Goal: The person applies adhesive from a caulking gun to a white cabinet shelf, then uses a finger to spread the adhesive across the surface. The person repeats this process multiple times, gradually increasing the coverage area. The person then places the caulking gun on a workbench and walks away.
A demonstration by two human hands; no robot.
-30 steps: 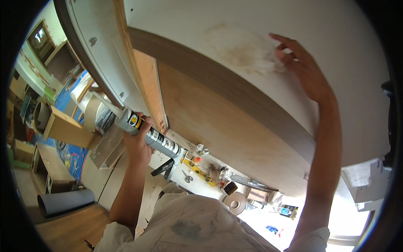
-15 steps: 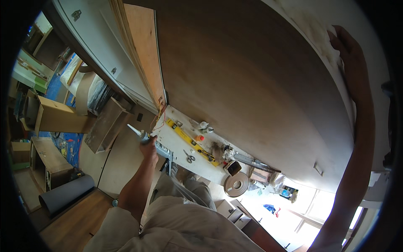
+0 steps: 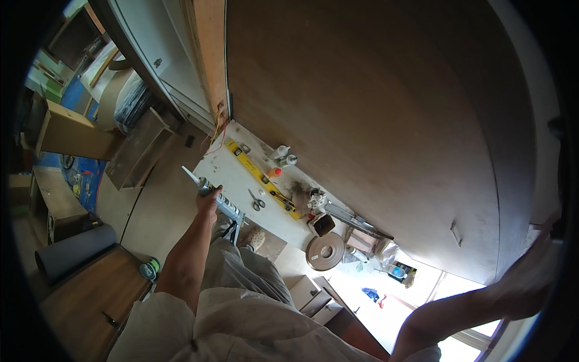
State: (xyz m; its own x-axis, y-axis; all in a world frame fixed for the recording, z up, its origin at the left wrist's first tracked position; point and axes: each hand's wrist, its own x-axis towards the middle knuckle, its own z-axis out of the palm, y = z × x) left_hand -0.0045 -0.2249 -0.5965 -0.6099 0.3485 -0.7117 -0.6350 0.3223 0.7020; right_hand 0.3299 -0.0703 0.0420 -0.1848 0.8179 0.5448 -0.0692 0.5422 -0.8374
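Note:
My left hand [image 3: 208, 198] is closed around a sealant gun [image 3: 212, 194] with a white nozzle pointing up and left. It is held low, over the floor beside a white worktable [image 3: 234, 175]. My right arm reaches up at the far right. My right hand [image 3: 538, 265] lies at the dark rim of the picture, against the edge of a large brown panel [image 3: 374, 114], and its fingers are mostly hidden.
On the worktable lie a yellow spirit level [image 3: 263, 178], scissors [image 3: 257, 202] and small bottles [image 3: 282, 154]. A roll of edge band [image 3: 325, 251] sits by the table. A grey roll [image 3: 73, 250], a green tape roll [image 3: 150, 266] and wooden cabinets [image 3: 72, 136] stand at the left.
My left hand has dropped with the sealant gun, away from the panel's edge toward the worktable. My right hand has slid to the far right rim of the view.

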